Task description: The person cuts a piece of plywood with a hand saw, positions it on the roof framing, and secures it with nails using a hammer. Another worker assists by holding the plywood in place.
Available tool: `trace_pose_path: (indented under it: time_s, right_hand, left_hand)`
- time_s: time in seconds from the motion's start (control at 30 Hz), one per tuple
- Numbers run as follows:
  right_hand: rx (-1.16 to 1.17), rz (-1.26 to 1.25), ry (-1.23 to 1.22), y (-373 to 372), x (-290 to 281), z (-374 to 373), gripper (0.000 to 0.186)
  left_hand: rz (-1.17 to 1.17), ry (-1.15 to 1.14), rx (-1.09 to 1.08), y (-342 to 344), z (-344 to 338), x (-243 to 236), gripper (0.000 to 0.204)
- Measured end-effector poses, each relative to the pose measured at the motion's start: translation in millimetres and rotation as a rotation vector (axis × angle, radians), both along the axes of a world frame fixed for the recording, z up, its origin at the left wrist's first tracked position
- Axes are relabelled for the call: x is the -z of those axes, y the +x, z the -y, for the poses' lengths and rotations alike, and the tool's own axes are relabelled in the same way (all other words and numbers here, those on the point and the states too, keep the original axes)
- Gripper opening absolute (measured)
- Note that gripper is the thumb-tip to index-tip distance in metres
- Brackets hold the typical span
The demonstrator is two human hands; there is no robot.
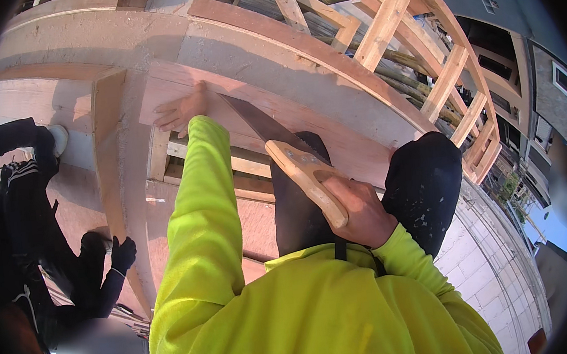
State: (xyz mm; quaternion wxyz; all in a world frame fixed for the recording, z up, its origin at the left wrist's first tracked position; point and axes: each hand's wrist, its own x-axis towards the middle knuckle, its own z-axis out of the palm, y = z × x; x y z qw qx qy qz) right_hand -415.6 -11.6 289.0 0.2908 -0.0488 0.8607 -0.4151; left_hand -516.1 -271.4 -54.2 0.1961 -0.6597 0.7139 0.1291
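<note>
step: we're sawing the plywood sheet [332, 116], frame center
right hand [360, 214]: fingers wrapped on handsaw [274, 144] grip
left hand [182, 110]: fingers spread, pinning sheet
next: 1 steady stroke, we judge

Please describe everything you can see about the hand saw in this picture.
The hand saw has a pale wooden handle and a long, dark, tapering metal blade. The right hand grips the handle. The blade slants up and left, its tip meeting the reddish wooden board close to the left hand, which lies flat on that board. The teeth are too small to see.
</note>
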Motion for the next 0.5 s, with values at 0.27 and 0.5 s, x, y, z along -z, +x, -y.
trace_pose_path:
  time_s: [0.27, 0.5]
  right_hand:
    - [-0.174, 0.076, 0.009, -4, -31, -42, 0.028]
    - [-0.190, 0.076, -0.121, -7, 26, -70, 0.029]
  left_hand:
    - [-0.003, 0.059, 0.037, -6, -3, -15, 0.155]
    - [-0.019, 0.041, 0.092, -6, 10, -8, 0.155]
